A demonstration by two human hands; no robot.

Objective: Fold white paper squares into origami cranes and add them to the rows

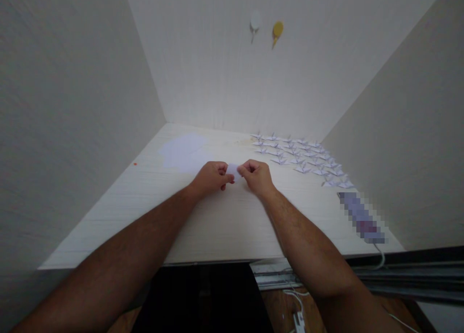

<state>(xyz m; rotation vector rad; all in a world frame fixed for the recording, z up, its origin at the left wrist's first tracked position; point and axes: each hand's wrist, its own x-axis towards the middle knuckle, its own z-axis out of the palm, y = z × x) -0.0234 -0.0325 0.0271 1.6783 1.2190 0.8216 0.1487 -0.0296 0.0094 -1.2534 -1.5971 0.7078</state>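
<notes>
A small piece of white paper (232, 171) is held just above the table between my two hands. My left hand (214, 175) pinches its left side, thumb in front. The right edge is gripped between the thumb and fingers of my right hand (257, 176). Whether the paper is folded, I cannot tell. Behind my left hand lies a spread of white paper sheets (184, 151). To the right, beyond my right hand, stand rows of several folded white paper cranes (295, 152).
The pale table (224, 226) is enclosed by walls on three sides. A blurred-out device (362, 218) with a white cable lies near the right edge. A small orange dot (135, 164) is at the left. One white hook (255, 21) and one yellow hook (278, 29) are on the back wall.
</notes>
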